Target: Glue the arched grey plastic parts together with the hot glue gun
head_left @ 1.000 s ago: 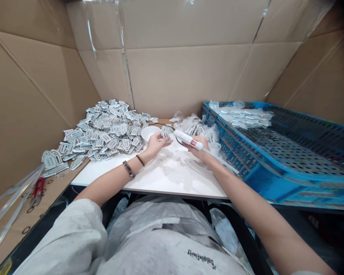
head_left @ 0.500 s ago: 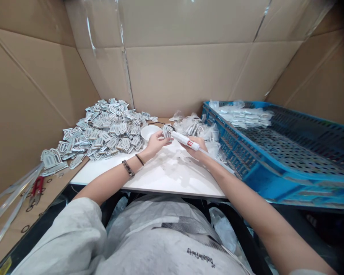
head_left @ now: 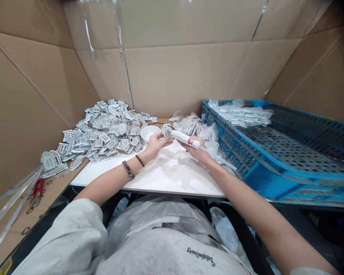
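My left hand (head_left: 158, 143) pinches a small flat grey-and-white piece (head_left: 166, 131) between thumb and fingers, over the white board (head_left: 172, 172). My right hand (head_left: 195, 147) is wrapped round a white hot glue gun (head_left: 184, 138) with a red label. A clear glue stick (head_left: 222, 160) sticks out of its rear along my right forearm. The gun's front end points left, close to the held piece; I cannot tell whether they touch. Just behind my left hand stands a white bowl (head_left: 149, 133). A large heap of similar flat pieces (head_left: 109, 130) lies to the left.
On the right stands a blue plastic crate (head_left: 246, 164) with stacked clear-bagged items (head_left: 243, 115) at its back. Clear plastic bags (head_left: 196, 126) lie beside it. Red-handled snips (head_left: 37, 191) and long clear sticks (head_left: 13, 208) rest at the left. Cardboard walls (head_left: 186, 76) enclose the table.
The glue gun has turned slightly in my right hand, and its red label has shifted a little to the right. My left hand stays almost still with the piece.
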Action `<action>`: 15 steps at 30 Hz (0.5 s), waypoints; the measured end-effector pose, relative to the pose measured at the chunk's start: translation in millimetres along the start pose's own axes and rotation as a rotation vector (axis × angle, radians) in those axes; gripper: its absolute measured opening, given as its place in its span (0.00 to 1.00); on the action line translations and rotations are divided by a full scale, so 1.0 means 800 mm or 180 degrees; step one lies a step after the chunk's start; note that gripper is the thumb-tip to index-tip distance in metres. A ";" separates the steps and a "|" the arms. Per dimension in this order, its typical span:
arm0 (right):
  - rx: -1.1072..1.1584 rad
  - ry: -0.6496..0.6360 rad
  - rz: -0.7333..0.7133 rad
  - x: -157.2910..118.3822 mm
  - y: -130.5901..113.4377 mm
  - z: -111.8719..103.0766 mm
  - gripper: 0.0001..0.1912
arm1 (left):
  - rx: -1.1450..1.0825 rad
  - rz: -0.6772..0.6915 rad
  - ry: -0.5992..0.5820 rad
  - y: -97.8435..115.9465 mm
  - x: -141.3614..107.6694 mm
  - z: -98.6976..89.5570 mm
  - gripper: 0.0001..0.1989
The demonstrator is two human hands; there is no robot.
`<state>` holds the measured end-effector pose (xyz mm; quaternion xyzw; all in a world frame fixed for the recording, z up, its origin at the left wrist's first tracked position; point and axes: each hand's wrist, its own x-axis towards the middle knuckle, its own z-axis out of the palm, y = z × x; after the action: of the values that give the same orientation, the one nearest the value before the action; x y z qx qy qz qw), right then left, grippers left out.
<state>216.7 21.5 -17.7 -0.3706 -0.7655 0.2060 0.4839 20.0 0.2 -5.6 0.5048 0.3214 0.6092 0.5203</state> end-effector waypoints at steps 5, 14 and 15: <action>-0.0240 0.0045 0.0027 -0.003 -0.005 0.000 0.19 | -0.0318 -0.0097 0.0038 0.002 -0.003 0.004 0.13; -0.0621 -0.0076 0.0035 0.002 -0.010 -0.009 0.18 | -0.0275 -0.0145 -0.0008 0.004 -0.007 0.006 0.13; -0.0640 -0.0094 0.0049 0.002 -0.011 -0.009 0.18 | -0.0219 -0.0111 -0.0043 0.003 -0.006 0.005 0.14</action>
<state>219.8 17.2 -7.5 -0.4201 -0.7865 0.1372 0.4314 22.5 -5.7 -3.6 0.4850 0.3055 0.6073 0.5501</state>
